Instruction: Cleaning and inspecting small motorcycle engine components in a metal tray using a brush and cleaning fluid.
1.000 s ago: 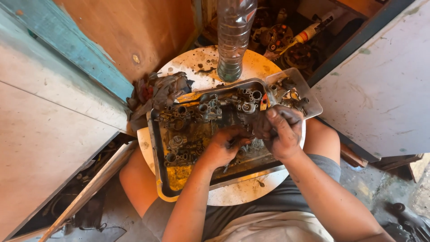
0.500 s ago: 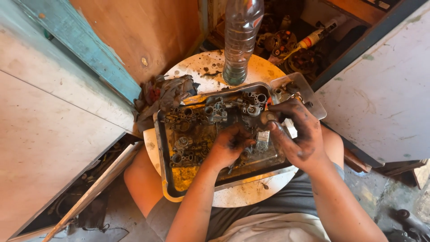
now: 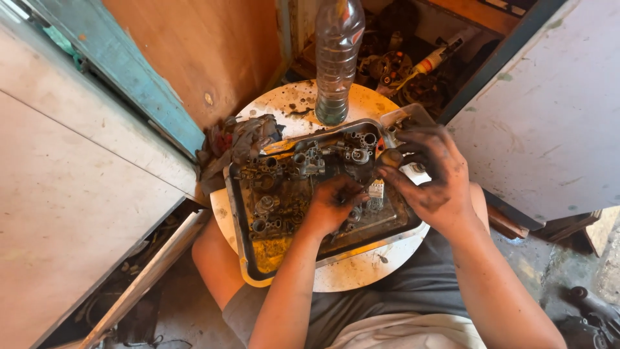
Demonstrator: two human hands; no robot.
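A dirty metal tray full of several greasy metal engine parts rests on a round white stool top above my knees. My left hand reaches down into the tray, fingers curled among the parts; what it grips is hidden. My right hand, black with grease, is raised over the tray's right end and pinches a small round brownish part between thumb and fingers.
A clear plastic bottle stands upright at the stool's far edge. A bundle of dirty rags lies at the tray's left corner. Wooden panels close in on the left and right. More parts and a screwdriver lie beyond.
My right hand has lifted out of the tray and moved right and up, bringing a small round part with it. My left hand stays down among the parts.
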